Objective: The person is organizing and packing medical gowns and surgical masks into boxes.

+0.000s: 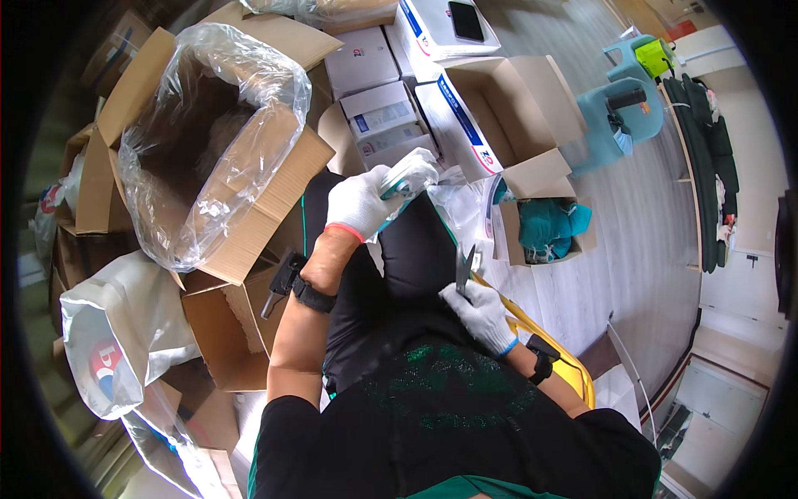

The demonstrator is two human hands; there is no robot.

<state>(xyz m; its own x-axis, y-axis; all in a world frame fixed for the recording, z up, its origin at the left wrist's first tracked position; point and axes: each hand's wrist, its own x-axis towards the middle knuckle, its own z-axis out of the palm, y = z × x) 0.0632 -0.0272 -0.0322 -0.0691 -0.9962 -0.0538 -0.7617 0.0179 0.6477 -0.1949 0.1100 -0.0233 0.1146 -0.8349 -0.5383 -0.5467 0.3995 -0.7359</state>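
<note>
My left hand (361, 202), in a white knit glove with a red cuff, is raised over my lap. Its fingers are closed round a clear plastic-wrapped bundle (407, 176) with teal stuff inside. Lower down by my right thigh, my right hand (484, 318) wears a white glove with a blue cuff. It grips what look like dark scissors (464, 274), blades pointing up and away from me; the handles are hidden in the fist. Just beyond the bundle stands an opened white box (386, 116) with packets in it.
At left stands a large carton (274, 195) lined with clear plastic. A white sack (125, 324) leans below it. Ahead is an open carton (532, 100), with a small carton of teal bundles (549, 229) nearer. A phone (465, 21) lies on a white box. Blue stools (619, 125) stand farther right.
</note>
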